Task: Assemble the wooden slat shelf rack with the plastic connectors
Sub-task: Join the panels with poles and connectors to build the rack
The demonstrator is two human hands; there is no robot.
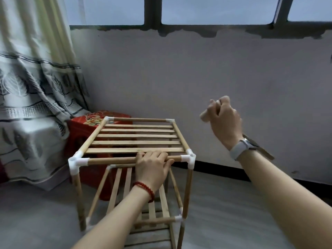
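Note:
The wooden slat shelf rack [134, 141] stands on the floor, with a slatted top tier and lower tiers beneath. White plastic connectors [190, 158] join the poles at the corners; another connector [76, 161] sits at the near left corner. My left hand [152, 168] grips the near front pole of the top tier. My right hand [223, 121] is raised to the right of the rack, above it, and holds a short wooden rod [203, 116] whose end sticks out on the left of the fist.
A red plastic stool [84, 128] stands behind the rack at the left. A patterned curtain [32, 105] hangs down at the left. A grey wall [197, 78] with a window above runs behind. The floor [224, 203] is grey.

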